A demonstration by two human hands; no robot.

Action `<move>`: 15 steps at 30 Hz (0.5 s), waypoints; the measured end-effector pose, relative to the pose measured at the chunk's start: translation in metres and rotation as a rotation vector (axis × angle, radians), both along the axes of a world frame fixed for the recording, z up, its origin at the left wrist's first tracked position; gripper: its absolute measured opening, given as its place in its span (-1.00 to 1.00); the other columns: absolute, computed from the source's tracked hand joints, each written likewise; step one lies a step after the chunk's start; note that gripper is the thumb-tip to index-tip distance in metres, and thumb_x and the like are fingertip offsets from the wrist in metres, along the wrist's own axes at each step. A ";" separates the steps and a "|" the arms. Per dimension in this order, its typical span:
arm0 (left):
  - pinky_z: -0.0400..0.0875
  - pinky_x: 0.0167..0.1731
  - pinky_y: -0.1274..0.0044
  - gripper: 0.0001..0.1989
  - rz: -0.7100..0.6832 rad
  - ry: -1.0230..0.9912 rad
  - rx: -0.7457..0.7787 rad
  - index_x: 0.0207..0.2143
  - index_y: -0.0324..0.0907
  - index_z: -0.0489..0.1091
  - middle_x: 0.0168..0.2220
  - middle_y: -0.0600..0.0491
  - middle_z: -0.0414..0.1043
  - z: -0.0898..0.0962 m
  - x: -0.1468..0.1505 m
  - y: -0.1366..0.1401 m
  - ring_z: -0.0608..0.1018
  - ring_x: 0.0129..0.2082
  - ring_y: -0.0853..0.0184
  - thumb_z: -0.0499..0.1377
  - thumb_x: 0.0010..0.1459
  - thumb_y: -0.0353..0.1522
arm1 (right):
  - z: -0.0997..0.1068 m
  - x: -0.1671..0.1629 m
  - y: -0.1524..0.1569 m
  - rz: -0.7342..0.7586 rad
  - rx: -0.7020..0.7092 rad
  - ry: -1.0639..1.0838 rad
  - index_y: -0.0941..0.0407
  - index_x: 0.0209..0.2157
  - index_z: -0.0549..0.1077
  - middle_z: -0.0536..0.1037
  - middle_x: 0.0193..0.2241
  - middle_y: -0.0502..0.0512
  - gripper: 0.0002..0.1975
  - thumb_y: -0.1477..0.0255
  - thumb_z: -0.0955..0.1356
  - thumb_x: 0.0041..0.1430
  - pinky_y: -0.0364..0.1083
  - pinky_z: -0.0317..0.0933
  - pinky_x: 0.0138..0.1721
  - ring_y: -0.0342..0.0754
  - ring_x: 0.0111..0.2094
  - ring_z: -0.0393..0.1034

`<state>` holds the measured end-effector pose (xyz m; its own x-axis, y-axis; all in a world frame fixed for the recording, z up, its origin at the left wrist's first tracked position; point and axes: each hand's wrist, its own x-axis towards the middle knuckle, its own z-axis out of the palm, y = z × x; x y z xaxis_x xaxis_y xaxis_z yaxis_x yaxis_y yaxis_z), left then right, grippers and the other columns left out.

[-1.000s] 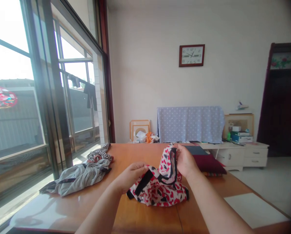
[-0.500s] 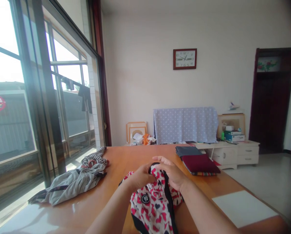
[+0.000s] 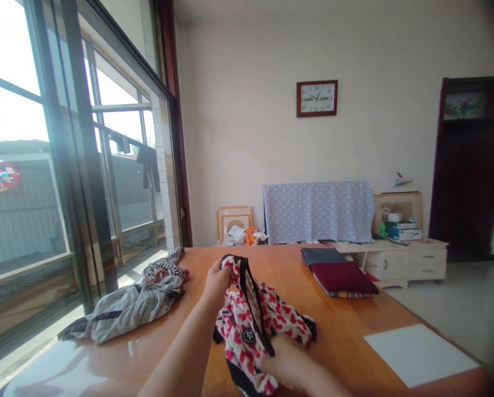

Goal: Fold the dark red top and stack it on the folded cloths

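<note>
- Two hands work one piece of clothing: my left hand (image 3: 217,277) is raised and pinches the black-trimmed edge of the heart-print garment (image 3: 258,325), fingers closed on the cloth.
- My right hand (image 3: 286,368) sits low and near me, closed on the lower part of the same garment, close to its small round black badge.
- Between the two hands the garment hangs stretched, white with red and black hearts; its loose part rests on the orange wooden bench (image 3: 346,331) in front of me.
- Left of it, a crumpled grey garment (image 3: 127,306) lies on the bench by the window, with a striped cloth (image 3: 166,266) at its far end.
- Farther back on the right, a stack of folded clothes (image 3: 338,273), dark blue under maroon, sits well apart from my hands.
- Near the right edge lies a white sheet (image 3: 420,354), flat on the bench.
</note>
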<state>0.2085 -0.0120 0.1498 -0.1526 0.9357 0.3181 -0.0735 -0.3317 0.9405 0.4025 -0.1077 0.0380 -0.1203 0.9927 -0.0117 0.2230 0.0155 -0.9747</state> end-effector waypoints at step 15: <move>0.09 0.28 0.28 -0.64 0.464 0.332 0.851 0.09 -0.10 0.38 0.16 -0.06 0.34 0.083 -0.013 -0.062 0.29 0.25 0.21 0.14 0.26 -0.29 | 0.141 0.017 0.022 -0.500 0.861 0.586 -0.01 0.03 0.40 0.55 -0.03 0.03 -0.62 0.26 0.34 0.18 0.09 0.22 0.13 0.02 0.04 0.40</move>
<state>0.1952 -0.0739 0.2327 -0.2257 0.2515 0.9412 0.4529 -0.8282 0.3300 0.4197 -0.0858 0.1787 0.5251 0.5828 0.6202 -0.0912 0.7630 -0.6399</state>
